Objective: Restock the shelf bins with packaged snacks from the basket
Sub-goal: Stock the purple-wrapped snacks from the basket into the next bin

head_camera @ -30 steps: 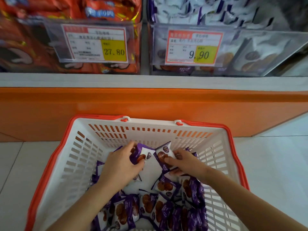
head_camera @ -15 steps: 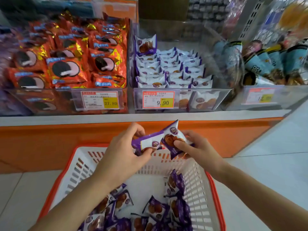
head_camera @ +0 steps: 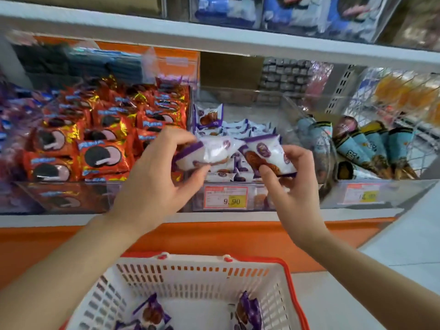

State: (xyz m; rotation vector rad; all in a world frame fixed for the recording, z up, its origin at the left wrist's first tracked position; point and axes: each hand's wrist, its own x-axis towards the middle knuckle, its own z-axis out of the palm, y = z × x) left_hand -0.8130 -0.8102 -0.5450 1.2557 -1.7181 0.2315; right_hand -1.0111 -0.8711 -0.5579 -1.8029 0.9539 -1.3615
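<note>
Middle bin [head_camera: 259, 198] sat at 12 o'clock. My left hand [head_camera: 152, 186] and right hand [head_camera: 292, 186] had risen from the basket [head_camera: 197, 258] at 6 o'clock, each pinching a purple packet [head_camera: 209, 151]. Drop-in looked next.

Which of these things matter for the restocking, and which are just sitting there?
In the job: left hand gripping left pack; right hand gripping right pack; middle bin; basket.
Just there: red cookie packs; blue cone snacks; upper-shelf blue packs.

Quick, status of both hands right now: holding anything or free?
Left hand: closed, pinching a purple-and-white snack pack.
Right hand: closed, gripping a second snack pack.
</note>
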